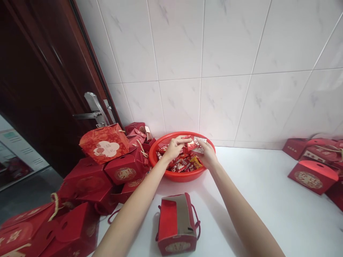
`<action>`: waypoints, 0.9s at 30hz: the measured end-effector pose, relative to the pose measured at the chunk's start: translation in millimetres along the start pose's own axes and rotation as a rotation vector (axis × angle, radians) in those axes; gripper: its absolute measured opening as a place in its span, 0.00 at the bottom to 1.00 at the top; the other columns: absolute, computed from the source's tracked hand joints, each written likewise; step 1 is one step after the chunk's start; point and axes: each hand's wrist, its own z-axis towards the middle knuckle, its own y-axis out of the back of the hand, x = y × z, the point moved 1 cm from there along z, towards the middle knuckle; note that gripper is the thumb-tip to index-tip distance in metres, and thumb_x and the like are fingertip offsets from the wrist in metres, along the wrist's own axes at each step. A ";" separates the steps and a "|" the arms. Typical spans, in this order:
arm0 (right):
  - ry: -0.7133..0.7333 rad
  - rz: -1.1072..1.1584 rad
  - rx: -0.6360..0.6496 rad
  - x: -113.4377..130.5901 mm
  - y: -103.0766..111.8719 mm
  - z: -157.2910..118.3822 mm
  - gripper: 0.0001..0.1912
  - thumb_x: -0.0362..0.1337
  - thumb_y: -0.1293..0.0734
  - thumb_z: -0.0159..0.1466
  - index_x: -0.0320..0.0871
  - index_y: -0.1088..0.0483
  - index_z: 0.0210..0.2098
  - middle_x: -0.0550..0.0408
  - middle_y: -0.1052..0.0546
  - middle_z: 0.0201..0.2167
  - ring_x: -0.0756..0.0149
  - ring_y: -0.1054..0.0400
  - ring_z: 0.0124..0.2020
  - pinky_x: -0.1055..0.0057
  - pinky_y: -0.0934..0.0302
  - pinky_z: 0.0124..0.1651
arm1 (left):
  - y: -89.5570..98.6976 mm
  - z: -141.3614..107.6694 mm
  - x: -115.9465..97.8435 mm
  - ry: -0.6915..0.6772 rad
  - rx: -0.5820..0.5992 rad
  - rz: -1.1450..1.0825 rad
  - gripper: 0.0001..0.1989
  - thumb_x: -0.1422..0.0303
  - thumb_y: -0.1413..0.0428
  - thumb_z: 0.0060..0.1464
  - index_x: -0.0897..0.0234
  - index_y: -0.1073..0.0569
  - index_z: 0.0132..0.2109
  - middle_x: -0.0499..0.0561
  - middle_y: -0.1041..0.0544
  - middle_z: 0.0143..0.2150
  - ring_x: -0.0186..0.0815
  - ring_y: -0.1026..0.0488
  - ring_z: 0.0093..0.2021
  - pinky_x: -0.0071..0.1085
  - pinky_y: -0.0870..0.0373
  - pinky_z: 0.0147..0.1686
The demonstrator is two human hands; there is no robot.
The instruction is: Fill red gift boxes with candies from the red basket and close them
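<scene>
Over the red plastic basket (pixel 184 176), my two hands are close together. My left hand (pixel 174 147) is closed in a pinch on a small red wrapped candy (pixel 191 145). My right hand (pixel 207 153) grips a white patterned packet (pixel 199 141) right beside it. Below them, several wrapped candies (pixel 184 165), mostly red with a yellow one, fill the basket. Nearer to me, a red gift box (pixel 177 225) with cord handles stands on the white table, its top partly unfolded so the inside shows.
Red gift boxes (pixel 85 178) are heaped at the left, one orange-red box (pixel 105 144) on top. More red boxes (pixel 313 176) sit at the right. A tiled wall (pixel 225 103) backs the white table (pixel 257 178). A dark door (pixel 64 71) with a metal handle stands at the left.
</scene>
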 end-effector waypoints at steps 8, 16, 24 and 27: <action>0.010 -0.066 0.034 3.7 -3.9 -7.8 0.18 0.33 0.21 0.42 0.44 0.25 0.32 0.58 0.19 0.30 0.66 0.25 0.30 0.71 0.29 0.33 | 2.7 -1.0 -4.6 0.146 -0.153 -0.157 0.18 0.67 0.39 0.45 0.63 0.18 0.46 0.55 0.18 0.49 0.44 0.24 0.50 0.42 0.30 0.55; -0.012 -0.089 0.052 3.1 -2.8 -6.8 0.17 0.35 0.20 0.42 0.43 0.25 0.31 0.57 0.19 0.29 0.65 0.26 0.29 0.71 0.31 0.33 | 1.2 -0.3 1.3 0.136 -0.109 -0.091 0.23 0.61 0.32 0.42 0.64 0.20 0.47 0.55 0.18 0.46 0.42 0.23 0.47 0.39 0.27 0.51; 0.010 0.018 -0.047 -3.4 9.4 4.7 0.14 0.34 0.23 0.47 0.45 0.27 0.32 0.57 0.18 0.31 0.63 0.24 0.34 0.69 0.29 0.36 | 6.2 -1.0 25.5 0.301 0.063 0.192 0.08 0.72 0.39 0.43 0.63 0.18 0.34 0.54 0.17 0.36 0.44 0.21 0.40 0.39 0.27 0.48; 0.018 0.066 -0.074 -4.0 12.1 7.4 0.12 0.34 0.24 0.48 0.45 0.27 0.32 0.55 0.18 0.31 0.63 0.24 0.36 0.70 0.29 0.37 | 0.2 -6.5 26.5 0.346 0.282 0.259 0.16 0.77 0.36 0.33 0.60 0.17 0.34 0.51 0.16 0.38 0.46 0.21 0.44 0.36 0.27 0.48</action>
